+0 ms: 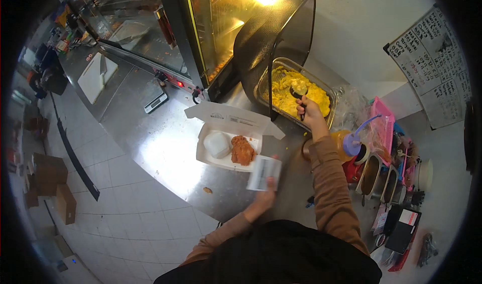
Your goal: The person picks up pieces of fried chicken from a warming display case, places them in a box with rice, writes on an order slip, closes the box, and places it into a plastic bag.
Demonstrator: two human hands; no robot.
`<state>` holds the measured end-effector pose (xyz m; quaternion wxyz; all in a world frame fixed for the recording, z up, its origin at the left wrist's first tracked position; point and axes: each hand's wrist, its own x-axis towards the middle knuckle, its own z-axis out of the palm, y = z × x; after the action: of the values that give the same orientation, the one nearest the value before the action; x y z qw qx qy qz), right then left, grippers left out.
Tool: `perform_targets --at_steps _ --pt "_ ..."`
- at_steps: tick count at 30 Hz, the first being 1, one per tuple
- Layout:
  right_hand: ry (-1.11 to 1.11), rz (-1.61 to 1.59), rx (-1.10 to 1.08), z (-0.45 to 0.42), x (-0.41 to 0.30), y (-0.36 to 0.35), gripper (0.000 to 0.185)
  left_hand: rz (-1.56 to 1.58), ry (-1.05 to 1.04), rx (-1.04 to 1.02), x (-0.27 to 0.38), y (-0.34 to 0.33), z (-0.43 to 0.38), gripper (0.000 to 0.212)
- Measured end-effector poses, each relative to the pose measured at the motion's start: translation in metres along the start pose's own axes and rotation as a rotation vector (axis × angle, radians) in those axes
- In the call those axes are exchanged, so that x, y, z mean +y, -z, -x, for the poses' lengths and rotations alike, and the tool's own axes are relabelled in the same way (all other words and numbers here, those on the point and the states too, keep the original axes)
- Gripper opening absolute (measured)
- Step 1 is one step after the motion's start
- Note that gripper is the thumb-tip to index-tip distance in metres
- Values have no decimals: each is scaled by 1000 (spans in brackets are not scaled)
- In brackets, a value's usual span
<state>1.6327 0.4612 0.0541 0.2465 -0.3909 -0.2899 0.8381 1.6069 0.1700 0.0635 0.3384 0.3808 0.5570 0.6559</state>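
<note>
My right hand (312, 112) grips a black spoon (302, 96) whose bowl carries yellow food that looks like scrambled egg. Beneath it, more of that yellow food (290, 84) fills a clear rectangular tray (333, 96), which stands partly inside a black mesh cover (260, 35). In my left hand (265, 195) is a small white paper packet (264, 173) with printing, slightly blurred. The packet overlaps the near right corner of an open white takeaway box (229, 122). Inside that box are a white rounded mound (217, 145), perhaps wrapped rice, and a piece of fried chicken (242, 150).
A lit glass display cabinet (214, 24) stands behind the steel counter (162, 152). Leftward lie a digital scale (156, 99) and a knife (103, 65) on a white board (96, 79). To the right are a squeeze bottle (344, 143), sauce pans (371, 173) and a pink basket (382, 122).
</note>
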Motion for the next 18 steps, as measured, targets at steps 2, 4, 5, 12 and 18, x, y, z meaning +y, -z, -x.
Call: perform_targets --at_steps 2,4,5,12,18 --pt "76 96 -155 29 2 -46 15 -552 -143 197 -186 81 59 53" --pt "133 110 -206 57 0 -43 14 -643 -17 353 -182 123 37 51" --pt "156 64 -162 73 -6 -17 14 -470 142 375 -62 122 -31 52" --pt "-62 29 -554 164 11 -69 16 -1042 -162 354 -49 186 -57 34" --pt "-154 244 -553 146 78 -97 47 -961 -84 564 -54 181 -48 36"
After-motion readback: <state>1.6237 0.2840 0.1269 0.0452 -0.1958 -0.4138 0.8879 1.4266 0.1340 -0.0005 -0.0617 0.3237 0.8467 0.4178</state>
